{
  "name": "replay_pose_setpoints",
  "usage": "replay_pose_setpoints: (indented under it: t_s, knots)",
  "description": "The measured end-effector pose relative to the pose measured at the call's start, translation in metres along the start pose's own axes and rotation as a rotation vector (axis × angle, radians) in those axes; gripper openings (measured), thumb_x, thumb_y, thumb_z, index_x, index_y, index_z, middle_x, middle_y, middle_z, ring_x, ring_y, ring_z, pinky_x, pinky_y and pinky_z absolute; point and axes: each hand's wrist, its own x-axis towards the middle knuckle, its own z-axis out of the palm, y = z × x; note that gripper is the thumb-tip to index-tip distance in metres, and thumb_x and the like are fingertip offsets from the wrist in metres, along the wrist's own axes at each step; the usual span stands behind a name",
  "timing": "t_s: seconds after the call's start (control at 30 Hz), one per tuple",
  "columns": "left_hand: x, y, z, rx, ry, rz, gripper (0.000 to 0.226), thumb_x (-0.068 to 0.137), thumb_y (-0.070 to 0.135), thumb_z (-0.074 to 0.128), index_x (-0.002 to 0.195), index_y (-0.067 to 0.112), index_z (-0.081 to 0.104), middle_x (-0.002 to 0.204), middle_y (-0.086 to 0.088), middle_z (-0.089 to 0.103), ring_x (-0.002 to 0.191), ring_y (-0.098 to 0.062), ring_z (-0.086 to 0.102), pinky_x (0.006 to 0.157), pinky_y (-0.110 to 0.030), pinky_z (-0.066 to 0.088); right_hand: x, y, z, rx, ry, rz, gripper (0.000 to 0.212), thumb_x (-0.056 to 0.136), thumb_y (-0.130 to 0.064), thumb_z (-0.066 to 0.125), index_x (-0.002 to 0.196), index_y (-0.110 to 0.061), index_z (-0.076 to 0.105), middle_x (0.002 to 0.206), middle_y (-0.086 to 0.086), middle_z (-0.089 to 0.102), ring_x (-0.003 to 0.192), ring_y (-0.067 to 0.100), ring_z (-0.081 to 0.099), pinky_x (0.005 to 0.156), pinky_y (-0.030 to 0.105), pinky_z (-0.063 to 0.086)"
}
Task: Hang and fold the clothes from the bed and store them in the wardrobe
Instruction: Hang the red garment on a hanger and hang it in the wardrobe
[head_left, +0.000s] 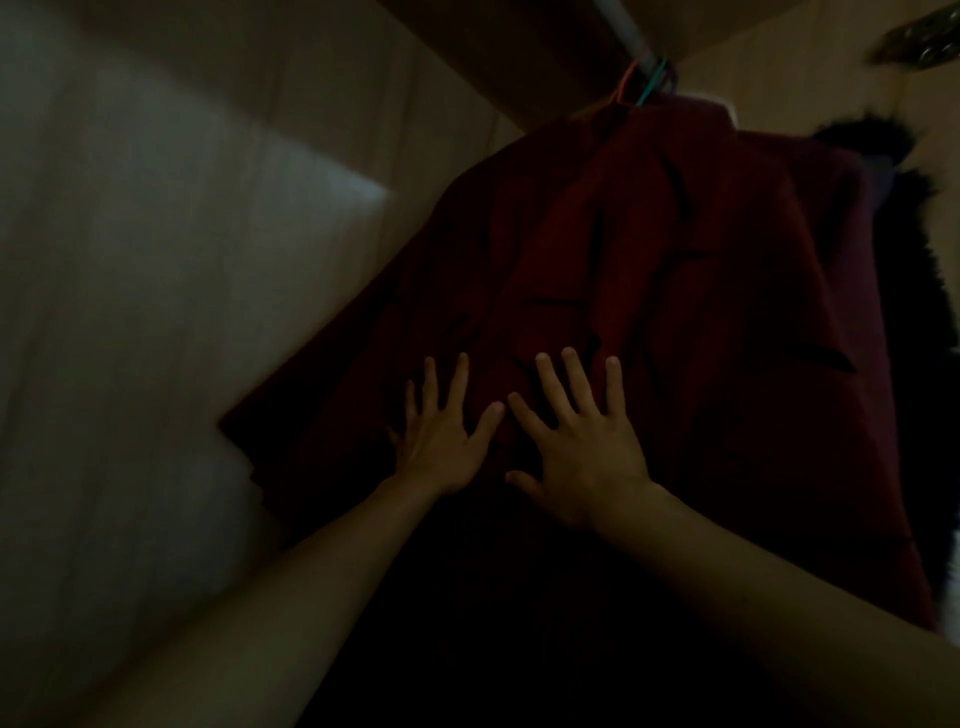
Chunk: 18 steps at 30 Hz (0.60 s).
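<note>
A dark red garment (649, 270) hangs inside the dim wardrobe from coloured hangers (636, 88) on a pale rail (621, 23) at the top. My left hand (441, 436) lies flat against the garment's lower front, fingers straight and spread. My right hand (582, 452) presses flat beside it, fingers spread too. The two hands sit side by side, thumbs almost meeting. Neither hand holds anything.
The wardrobe's pale side wall (156, 312) fills the left. A black fluffy garment (904, 171) hangs behind the red one at the right. A metal fitting (919, 44) shows at the top right corner. The view is dark and tilted.
</note>
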Motion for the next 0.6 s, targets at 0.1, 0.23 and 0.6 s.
replay_pose_setpoints:
  t_s: [0.1,0.23,0.6]
  knots:
    - [0.004,0.003,0.002,-0.090,-0.108,0.007,0.080,0.089,0.079,0.027,0.150,0.051,-0.015,0.162,0.006,-0.027,0.151,-0.030,-0.017,0.118,-0.061,0.005,-0.005,0.008,0.007,-0.070,-0.060,-0.001,0.090,0.089,-0.077,0.027,0.156,-0.030,-0.011,0.157,0.020,-0.030,0.142,0.041,-0.034,0.109,0.069,-0.020]
    - [0.002,0.005,-0.005,-0.154,-0.211,0.006,0.082,0.088,0.078,0.032,0.151,0.051,-0.014,0.162,0.006,-0.028,0.151,-0.032,-0.017,0.120,-0.055,0.003,-0.010,0.010,0.003,-0.082,-0.087,-0.009,0.090,0.090,-0.075,0.028,0.156,-0.029,-0.011,0.159,0.020,-0.025,0.144,0.040,-0.030,0.110,0.068,-0.019]
    - [-0.055,-0.016,-0.042,-0.214,-0.241,0.087,0.075,0.089,0.078,0.030,0.150,0.055,-0.006,0.166,0.010,-0.011,0.152,-0.025,-0.005,0.121,-0.054,0.009,-0.044,-0.016,-0.040,0.060,-0.013,-0.014,0.083,0.096,-0.062,0.035,0.156,-0.026,-0.009,0.161,0.018,-0.022,0.146,0.037,-0.026,0.116,0.061,-0.013]
